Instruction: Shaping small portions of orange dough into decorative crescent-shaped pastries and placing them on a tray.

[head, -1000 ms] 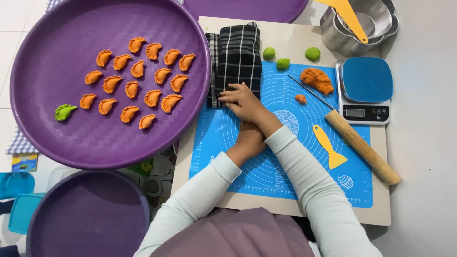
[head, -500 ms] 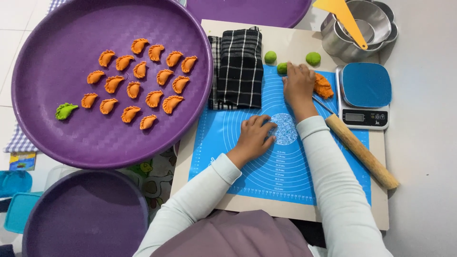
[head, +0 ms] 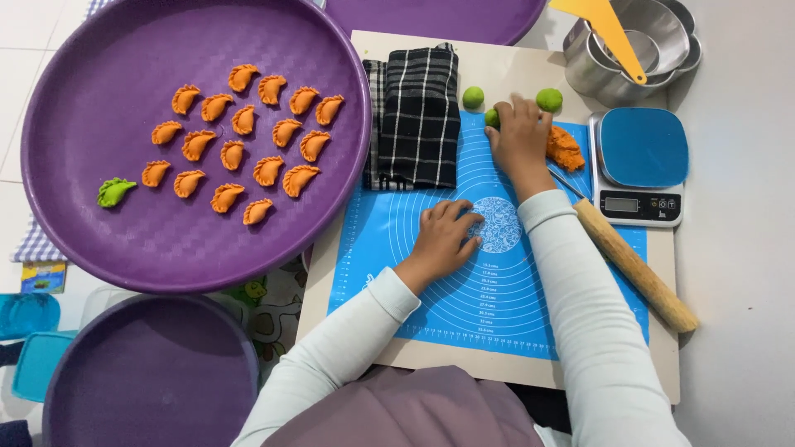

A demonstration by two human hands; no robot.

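Two hands [head: 520, 136] by green dough ball [head: 492, 117], round, axis indiscernible.

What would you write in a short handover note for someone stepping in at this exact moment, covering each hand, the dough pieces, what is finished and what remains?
Left hand: flat on the blue mat, holding nothing.
Right hand: at the mat's top edge, fingers on a green dough ball.
Two more green dough balls lie either side of it; the orange dough lump sits beside the right hand.
Done: rows of orange crescent pastries and one green one on the purple tray.
Left: green balls and orange lump unshaped; rolling pin lies idle.
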